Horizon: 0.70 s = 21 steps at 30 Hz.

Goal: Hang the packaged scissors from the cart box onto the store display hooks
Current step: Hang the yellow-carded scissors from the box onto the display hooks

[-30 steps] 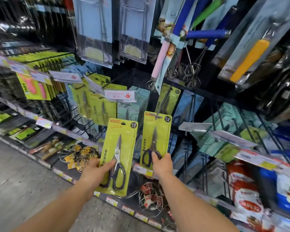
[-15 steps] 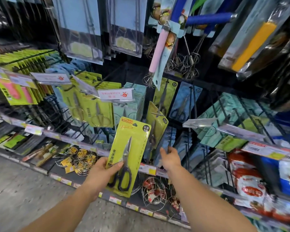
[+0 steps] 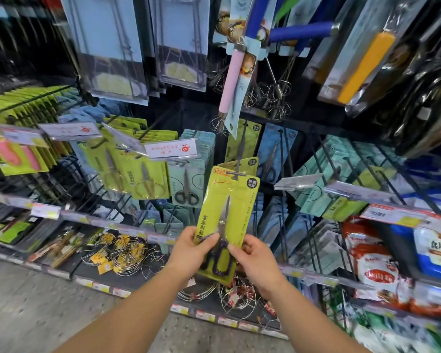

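Both hands on one yellow-green scissors pack (image 3: 227,220) at the middle of a store display: left hand (image 3: 192,247) gripping the lower left edge, thumb laid across the card front near the blades; right hand (image 3: 253,256) pinching the lower right edge beside the dark handle loops. Pack held upright, slightly tilted, its top edge raised to the tip of a black display hook (image 3: 241,151), the hanging slot right at the hook's end; impossible to tell whether already threaded. Just behind, on the same hook, a second yellow-green pack (image 3: 251,163), only its upper corner showing. To the left, rows of yellow-green scissors cards (image 3: 148,179) and pale teal scissors cards (image 3: 189,184) on neighbouring hooks, under a white price tag (image 3: 171,149). To the right, more teal packs (image 3: 313,179) along bare black hooks. Above, a pink-handled whisk (image 3: 231,82) and blue-handled whisks (image 3: 301,31) hanging down. Below, wire coil racks (image 3: 127,253) on the bottom shelf; red-and-white food bags (image 3: 377,266) at far right.
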{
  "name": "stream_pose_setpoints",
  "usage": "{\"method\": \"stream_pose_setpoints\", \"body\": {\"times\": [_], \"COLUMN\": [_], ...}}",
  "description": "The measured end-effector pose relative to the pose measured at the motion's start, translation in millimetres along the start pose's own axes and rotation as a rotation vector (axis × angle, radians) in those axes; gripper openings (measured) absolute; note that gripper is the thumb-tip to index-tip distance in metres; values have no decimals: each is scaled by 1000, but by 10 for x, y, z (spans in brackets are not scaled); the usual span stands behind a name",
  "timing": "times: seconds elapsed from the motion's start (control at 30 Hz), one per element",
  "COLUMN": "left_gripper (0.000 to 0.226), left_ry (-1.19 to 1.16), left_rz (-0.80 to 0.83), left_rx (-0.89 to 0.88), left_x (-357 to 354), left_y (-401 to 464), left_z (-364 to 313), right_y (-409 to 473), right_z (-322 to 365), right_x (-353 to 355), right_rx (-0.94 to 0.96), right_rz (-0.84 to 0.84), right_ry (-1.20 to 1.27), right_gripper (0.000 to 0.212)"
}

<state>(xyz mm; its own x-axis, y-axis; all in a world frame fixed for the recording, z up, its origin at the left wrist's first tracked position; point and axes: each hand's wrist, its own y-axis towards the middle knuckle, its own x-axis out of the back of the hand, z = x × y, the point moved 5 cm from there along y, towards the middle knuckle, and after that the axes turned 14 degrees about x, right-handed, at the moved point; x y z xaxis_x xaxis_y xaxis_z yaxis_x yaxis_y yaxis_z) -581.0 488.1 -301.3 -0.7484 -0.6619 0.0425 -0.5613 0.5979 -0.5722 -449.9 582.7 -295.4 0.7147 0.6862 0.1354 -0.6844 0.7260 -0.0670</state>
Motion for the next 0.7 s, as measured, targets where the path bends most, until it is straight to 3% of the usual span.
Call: {"method": "stream_pose_setpoints", "body": {"times": [0.17,0.37,0.5,0.6,0.7], "left_gripper": [36,32,36,44,64], "left_ry": [17,143,274,378,436], "left_rz": [-5,-95,-125,-89,-55], "left_rx": [28,24,49,57,70], "left_x": [-99,-130,-165,-203,-218], "left_y": [69,284,543,667,716], "left_z": [-7,-50,-28,-50,-75], "right_y": [73,255,451,545,563], "right_z": [-60,-242,-355,-341,-340], "right_x": [84,100,106,123,135], "right_rx": [12,-23,-65,-79,-124], "right_rz": [-40,-110,-121,-138,-117], "right_ry": [-44,-79,-133,-180,-190], "right_gripper": [10,29,5,13,42]}}
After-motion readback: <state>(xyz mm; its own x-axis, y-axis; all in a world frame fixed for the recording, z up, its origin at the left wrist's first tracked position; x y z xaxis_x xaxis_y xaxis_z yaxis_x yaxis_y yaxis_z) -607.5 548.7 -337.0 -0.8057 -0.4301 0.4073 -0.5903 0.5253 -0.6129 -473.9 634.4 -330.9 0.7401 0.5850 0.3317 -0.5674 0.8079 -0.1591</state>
